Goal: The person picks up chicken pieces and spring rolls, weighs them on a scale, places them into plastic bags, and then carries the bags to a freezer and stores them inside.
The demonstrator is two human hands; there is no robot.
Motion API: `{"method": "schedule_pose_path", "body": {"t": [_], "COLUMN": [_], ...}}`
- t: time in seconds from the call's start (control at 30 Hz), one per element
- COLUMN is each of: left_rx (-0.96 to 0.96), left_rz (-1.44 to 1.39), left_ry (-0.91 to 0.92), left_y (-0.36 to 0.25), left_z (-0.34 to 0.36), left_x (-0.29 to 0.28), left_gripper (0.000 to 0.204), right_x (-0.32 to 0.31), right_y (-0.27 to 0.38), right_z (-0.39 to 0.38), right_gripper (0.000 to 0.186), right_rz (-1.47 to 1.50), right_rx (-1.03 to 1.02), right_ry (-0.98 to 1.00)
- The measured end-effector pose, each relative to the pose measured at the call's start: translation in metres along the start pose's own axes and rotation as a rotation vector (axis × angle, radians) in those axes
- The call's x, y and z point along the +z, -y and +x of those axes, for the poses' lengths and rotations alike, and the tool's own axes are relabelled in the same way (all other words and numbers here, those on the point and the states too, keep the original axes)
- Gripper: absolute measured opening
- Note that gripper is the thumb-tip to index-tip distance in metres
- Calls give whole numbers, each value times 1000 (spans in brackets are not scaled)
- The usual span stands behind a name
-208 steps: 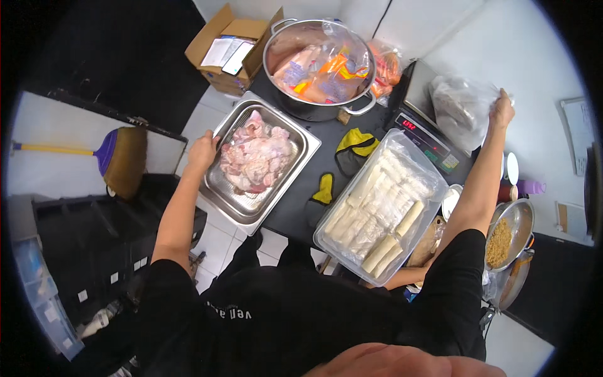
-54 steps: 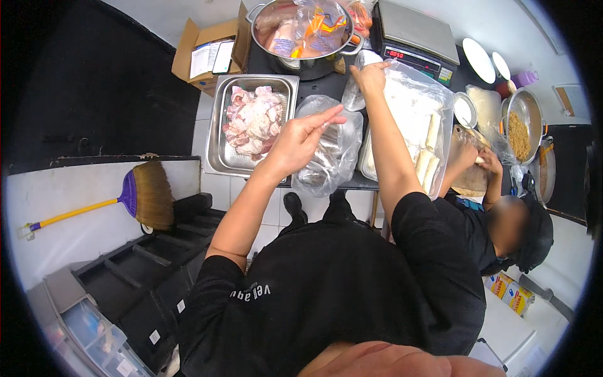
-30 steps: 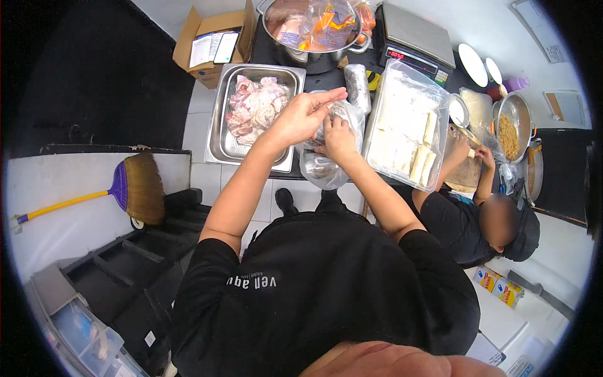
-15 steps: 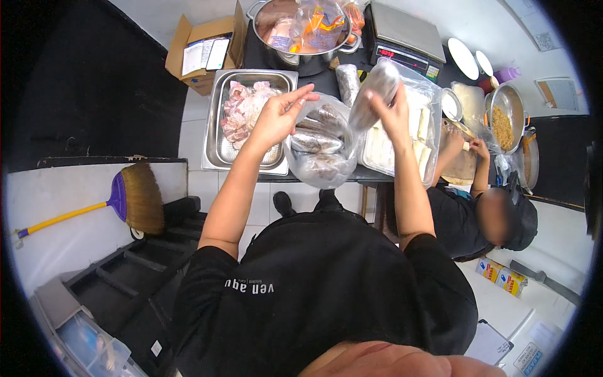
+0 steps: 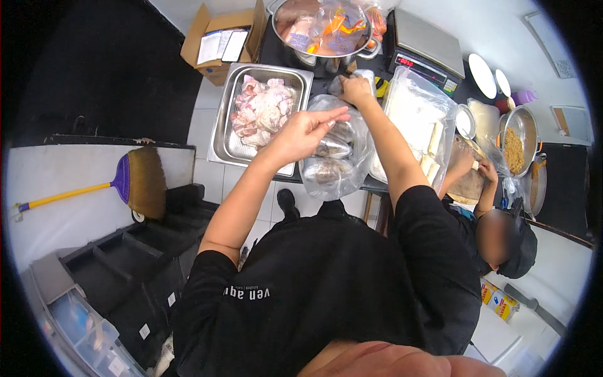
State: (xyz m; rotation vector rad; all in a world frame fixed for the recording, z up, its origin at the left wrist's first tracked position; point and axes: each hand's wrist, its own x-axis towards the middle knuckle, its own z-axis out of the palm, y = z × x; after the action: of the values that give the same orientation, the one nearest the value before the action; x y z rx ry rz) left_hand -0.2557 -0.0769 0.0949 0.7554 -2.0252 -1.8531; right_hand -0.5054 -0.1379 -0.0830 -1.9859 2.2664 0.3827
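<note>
A clear plastic bag [image 5: 339, 185] lies at the near table edge with several silvery, fish-like bundles [image 5: 333, 148] inside. My left hand [image 5: 306, 133] hovers over its left side, fingers straight and together, holding nothing. Beyond the bag, my right hand [image 5: 357, 92] reaches down to the table in front of the pot. Its fingers are closed on a silvery plastic-wrapped bundle [image 5: 336, 87], mostly hidden by the hand. Another wrapped bundle [image 5: 367, 76] lies just right of that hand. Left of the bag, a steel tray [image 5: 217, 135] holds raw, pinkish meat pieces [image 5: 260, 110].
A clear container [image 5: 408, 94] with pale sticks stands right of the bag. Behind are a steel pot [image 5: 314, 51] with bagged food, a scale [image 5: 427, 47] and a cardboard box [image 5: 217, 72]. At the right, a co-worker [image 5: 502, 239] handles food on a board [image 5: 468, 185].
My right hand has carried the wrapped bundle from above the container leftward and down to the table by the pot. My left hand has moved slightly right over the bag; the view has shifted.
</note>
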Motion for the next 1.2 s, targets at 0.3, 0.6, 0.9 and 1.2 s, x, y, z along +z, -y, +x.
{"method": "schedule_pose_path", "body": {"t": [0.3,0.6,0.9,1.2], "left_rx": [54,138,155,142], "left_rz": [-80,11,150,72], "left_ry": [-46,-47,-38,-22], "left_y": [12,22,16,24], "left_z": [3,8,3,0], "left_x": [-2,-3,0,-3], "left_gripper": [40,42,44,38], "right_x": [10,29,41,-63], "right_y": [-17,120,148,31], "right_z": [-5,-156,-132,-227], "right_gripper": [30,32,62,73], "right_rz": [679,483,255,1132], "right_rx": [-24,-287,-105,33], "right_ry": [-598,-285,-220,-534]}}
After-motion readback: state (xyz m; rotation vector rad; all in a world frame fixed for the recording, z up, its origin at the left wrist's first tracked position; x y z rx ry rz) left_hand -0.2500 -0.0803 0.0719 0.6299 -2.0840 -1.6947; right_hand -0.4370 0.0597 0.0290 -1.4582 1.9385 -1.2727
